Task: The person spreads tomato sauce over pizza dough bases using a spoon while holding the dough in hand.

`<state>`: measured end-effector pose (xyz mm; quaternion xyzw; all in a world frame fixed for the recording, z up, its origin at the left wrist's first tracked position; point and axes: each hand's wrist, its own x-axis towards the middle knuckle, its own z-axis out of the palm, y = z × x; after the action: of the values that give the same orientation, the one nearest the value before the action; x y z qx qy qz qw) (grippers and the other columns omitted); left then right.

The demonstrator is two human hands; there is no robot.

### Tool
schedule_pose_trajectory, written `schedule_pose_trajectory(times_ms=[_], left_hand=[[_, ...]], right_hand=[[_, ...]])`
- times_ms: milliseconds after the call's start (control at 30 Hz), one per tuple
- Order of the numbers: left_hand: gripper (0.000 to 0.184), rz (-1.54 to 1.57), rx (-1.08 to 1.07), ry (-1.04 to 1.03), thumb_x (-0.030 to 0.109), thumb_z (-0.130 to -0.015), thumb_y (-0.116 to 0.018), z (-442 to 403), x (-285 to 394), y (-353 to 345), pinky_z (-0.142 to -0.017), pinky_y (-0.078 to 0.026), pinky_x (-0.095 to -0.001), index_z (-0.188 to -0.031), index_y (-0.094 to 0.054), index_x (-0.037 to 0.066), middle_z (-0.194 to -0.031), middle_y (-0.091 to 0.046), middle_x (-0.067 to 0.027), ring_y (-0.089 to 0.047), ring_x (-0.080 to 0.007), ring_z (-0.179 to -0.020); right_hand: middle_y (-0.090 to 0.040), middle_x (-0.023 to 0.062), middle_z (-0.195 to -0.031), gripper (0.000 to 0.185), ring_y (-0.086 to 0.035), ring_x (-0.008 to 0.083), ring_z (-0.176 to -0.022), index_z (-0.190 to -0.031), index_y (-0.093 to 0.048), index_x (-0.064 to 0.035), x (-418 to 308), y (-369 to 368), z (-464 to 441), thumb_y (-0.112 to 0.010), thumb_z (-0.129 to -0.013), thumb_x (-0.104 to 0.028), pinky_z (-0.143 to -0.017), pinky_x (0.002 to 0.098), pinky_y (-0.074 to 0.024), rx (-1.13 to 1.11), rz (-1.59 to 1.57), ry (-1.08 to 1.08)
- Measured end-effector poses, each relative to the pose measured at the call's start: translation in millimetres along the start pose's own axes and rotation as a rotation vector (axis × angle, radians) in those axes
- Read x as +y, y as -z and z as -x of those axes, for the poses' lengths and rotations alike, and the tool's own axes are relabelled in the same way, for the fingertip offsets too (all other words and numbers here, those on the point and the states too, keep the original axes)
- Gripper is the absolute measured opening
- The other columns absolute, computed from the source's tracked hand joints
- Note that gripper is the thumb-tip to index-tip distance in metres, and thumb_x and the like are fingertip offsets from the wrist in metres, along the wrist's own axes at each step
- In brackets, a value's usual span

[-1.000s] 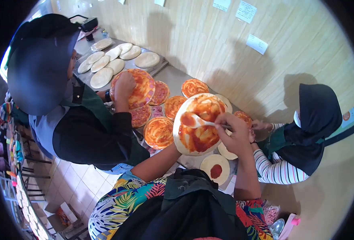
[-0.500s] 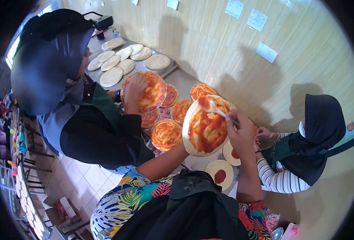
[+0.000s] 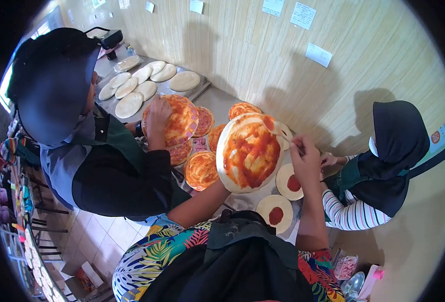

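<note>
A round pizza base (image 3: 252, 153), its top smeared with red sauce inside a pale rim, is held up and tilted in front of me. My left forearm (image 3: 202, 205) reaches beneath it; the left hand supports the base and is hidden behind it. Between the closed fingers of my right hand (image 3: 305, 153) is the handle of a pale spoon (image 3: 282, 134). Its sauce-covered bowl touches the base's upper right edge. Below lie a plain base with a red sauce blob (image 3: 276, 215) and a similar one (image 3: 289, 181).
At left, a co-worker's hand (image 3: 159, 113) is over a sauced pizza (image 3: 181, 121). Another person (image 3: 378, 166) stands at right. Several plain bases (image 3: 129, 104) lie on the far table. Sauced pizzas (image 3: 201, 170) crowd the near table. Paper slips (image 3: 318, 55) hang on the wall.
My right hand has drawn the spoon toward the upper right edge of the base. Sauce now covers the base's upper part more broadly. The whole view has shifted slightly.
</note>
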<state>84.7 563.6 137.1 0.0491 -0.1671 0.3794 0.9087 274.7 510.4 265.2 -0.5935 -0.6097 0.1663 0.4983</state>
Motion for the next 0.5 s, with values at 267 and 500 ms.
schedule_pose_trajectory(times_ms=[267,500], left_hand=[[0.055,-0.003,-0.005,0.03,0.041,-0.1,-0.049,-0.6,2.7,0.2,-0.107,-0.046,-0.044,-0.142,-0.042,0.006,-0.141,-0.05,-0.0161,-0.052,-0.0296,-0.128],[0.054,0.012,-0.022,0.058,0.041,-0.1,-0.049,2.3,8.0,1.0,-0.107,-0.046,-0.0441,-0.142,-0.043,0.006,-0.141,-0.051,-0.0161,-0.052,-0.0297,-0.128]], right_hand=[[-0.059,0.0039,-0.08,0.008,-0.058,0.0096,-0.071,-0.097,-0.06,-0.0009,-4.8,7.0,13.0,-0.061,-0.089,-0.002,-0.067,0.0249,-0.0482,-0.106,-0.084,-0.015],[-0.062,0.0062,-0.082,0.009,-0.06,0.01,-0.072,-0.095,-0.059,-0.0002,20.4,44.4,33.9,-0.062,-0.087,-0.002,-0.068,0.024,-0.0489,-0.153,-0.003,-0.04]])
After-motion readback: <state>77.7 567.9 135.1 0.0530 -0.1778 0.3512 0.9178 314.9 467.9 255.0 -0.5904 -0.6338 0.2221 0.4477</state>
